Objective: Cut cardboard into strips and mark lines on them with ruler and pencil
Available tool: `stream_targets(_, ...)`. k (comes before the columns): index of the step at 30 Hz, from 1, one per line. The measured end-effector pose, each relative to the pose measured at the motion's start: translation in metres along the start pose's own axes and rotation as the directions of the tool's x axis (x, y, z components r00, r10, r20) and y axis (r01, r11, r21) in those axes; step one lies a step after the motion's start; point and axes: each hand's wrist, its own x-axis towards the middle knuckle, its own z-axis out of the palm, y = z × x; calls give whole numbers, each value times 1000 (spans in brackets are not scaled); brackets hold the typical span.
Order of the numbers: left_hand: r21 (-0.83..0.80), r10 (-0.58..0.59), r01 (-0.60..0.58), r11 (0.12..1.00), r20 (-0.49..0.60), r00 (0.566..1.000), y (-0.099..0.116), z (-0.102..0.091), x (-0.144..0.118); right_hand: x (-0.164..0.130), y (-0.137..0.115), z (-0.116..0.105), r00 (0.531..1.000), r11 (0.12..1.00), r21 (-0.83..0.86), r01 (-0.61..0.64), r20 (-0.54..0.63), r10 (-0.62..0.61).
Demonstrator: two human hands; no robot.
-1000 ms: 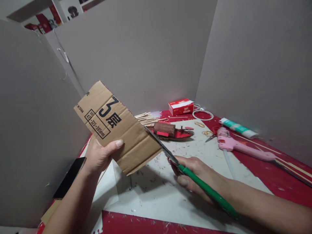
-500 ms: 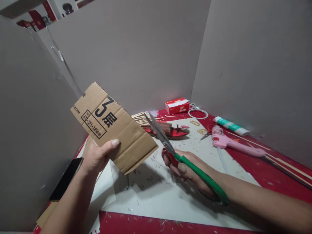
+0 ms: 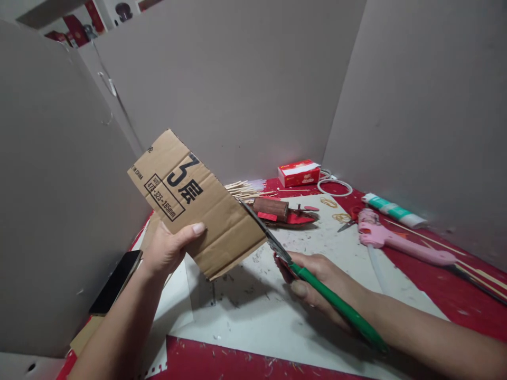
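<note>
My left hand (image 3: 168, 245) grips a flat piece of brown cardboard (image 3: 222, 229) by its lower edge, thumb on the printed face. The cardboard is held up at a tilt, above the white sheet. My right hand (image 3: 320, 279) is closed around green-handled scissors (image 3: 336, 301). The scissor blades lie along the right edge of the cardboard, close together; whether they bite into it I cannot tell. Behind them, a small brown and red model boat (image 3: 285, 211) rests on the white sheet (image 3: 261, 316).
Thin wooden sticks (image 3: 247, 189) lie behind the boat, near a red box (image 3: 299, 173) and a coiled white cable (image 3: 335, 187). To the right are a pink glue gun (image 3: 396, 240), a green-and-white tube (image 3: 394, 210) and small scissors (image 3: 348, 224). A phone (image 3: 116, 282) sits left. Grey panels enclose the table.
The scissors have moved up against the cardboard's right edge, and their blades have come closer together. The whole view has shifted slightly, with things appearing farther right.
</note>
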Motion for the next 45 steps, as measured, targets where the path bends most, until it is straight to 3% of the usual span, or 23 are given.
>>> stream_targets(5, -10, -3, 3, 1000, 11, 1000, 0, 0, 0, 1, -6, 2, 999, 997, 79, -5, -36, 8)
stream_targets(8, -17, 2, -1, 1000, 9, 1000, -2, 0, 1, 2, -11, 2, 990, 989, 133, -59, -116, 74)
stream_targets(10, -21, 11, -11, 1000, -4, 1000, -2, -1, 1, 3, -13, 1, 988, 982, 162, -97, -104, 115)
stream_targets(16, -12, 31, -31, 999, -26, 999, 1, -1, -1, 7, -12, -5, 1000, 1000, 5, 28, 10, -29)
stream_targets(21, -18, 27, -27, 999, -14, 1000, 4, 1, 0, 4, -9, -4, 1000, 994, -108, 21, 12, -20)
stream_targets(31, -9, -19, 19, 1000, 1, 1000, 3, 1, 0, 0, -5, -4, 1000, 999, -43, -26, 6, 26)
stream_targets(39, -18, -26, 27, 999, 29, 999, 0, 4, -1, 2, -1, 4, 998, 998, 57, -8, -69, 12)
stream_targets(42, -19, -19, 20, 1000, 34, 999, -1, 4, -1, 4, -2, 1, 994, 999, 39, -7, -109, 11)
stream_targets(45, -13, -15, 15, 1000, 25, 1000, -2, 2, 0, 6, -4, -4, 997, 999, -35, 6, -71, -8)
